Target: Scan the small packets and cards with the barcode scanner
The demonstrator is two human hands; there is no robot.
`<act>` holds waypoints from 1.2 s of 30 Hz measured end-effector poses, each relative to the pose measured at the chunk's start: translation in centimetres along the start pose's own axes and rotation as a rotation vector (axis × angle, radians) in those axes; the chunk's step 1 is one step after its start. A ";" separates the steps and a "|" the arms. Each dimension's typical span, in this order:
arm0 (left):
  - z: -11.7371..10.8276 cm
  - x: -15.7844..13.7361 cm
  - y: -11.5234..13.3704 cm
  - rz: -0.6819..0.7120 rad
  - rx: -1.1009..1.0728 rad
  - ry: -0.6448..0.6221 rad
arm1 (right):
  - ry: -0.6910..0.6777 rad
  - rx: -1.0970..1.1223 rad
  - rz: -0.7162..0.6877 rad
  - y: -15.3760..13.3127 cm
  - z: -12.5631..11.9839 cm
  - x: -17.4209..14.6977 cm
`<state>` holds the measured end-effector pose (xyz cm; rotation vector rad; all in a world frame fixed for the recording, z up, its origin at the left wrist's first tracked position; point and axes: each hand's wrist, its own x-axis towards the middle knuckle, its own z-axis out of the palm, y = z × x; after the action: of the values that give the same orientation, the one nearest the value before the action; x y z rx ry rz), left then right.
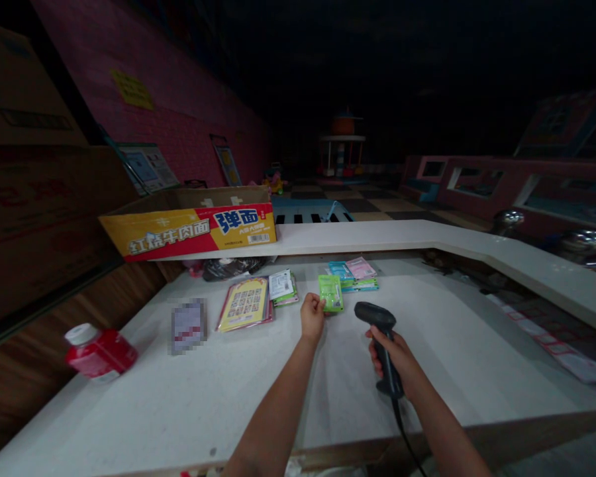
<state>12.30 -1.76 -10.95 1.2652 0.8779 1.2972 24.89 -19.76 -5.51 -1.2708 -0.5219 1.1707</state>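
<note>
Gripped at its lower left edge by my left hand (312,316) is a green packet (331,293), tilted up off the white counter (258,391). My right hand (396,358) wraps round the handle of a black barcode scanner (385,341), whose head points left toward the packet. From the scanner's base a cable runs down past the counter edge. Behind the green packet lie a pink packet (361,268), a blue packet (338,269) and more green ones. Left of my left hand a white-and-green packet pile (282,286) lies beside a yellow printed card (247,305).
A red bottle with a white cap (102,352) is at the left, near a blurred-out card (187,326). An open noodle carton (198,228) sits on the raised ledge (367,233) along the back. Brown cardboard boxes (44,199) are stacked at far left.
</note>
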 end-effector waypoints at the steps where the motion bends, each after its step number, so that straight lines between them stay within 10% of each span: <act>1: 0.0 0.0 -0.1 0.008 -0.005 -0.002 | -0.010 0.040 0.013 -0.2 -0.2 0.5; 14: -0.1 0.0 -0.8 0.001 -0.059 -0.015 | -0.241 0.769 0.079 1.0 -4.9 4.8; 23: -0.9 -1.2 1.4 0.093 -0.006 0.094 | -0.235 0.826 0.115 1.2 -4.9 4.7; 29: -7.4 1.4 7.2 0.236 0.202 0.344 | -0.233 0.844 0.117 1.3 -5.0 4.6; 36: -17.4 5.1 11.2 -0.033 0.773 0.658 | -0.255 0.836 0.126 1.4 -5.1 4.7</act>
<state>-6.09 4.32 -2.04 1.3821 1.9969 1.4211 30.46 -18.15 -9.60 -0.4409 -0.0928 1.4519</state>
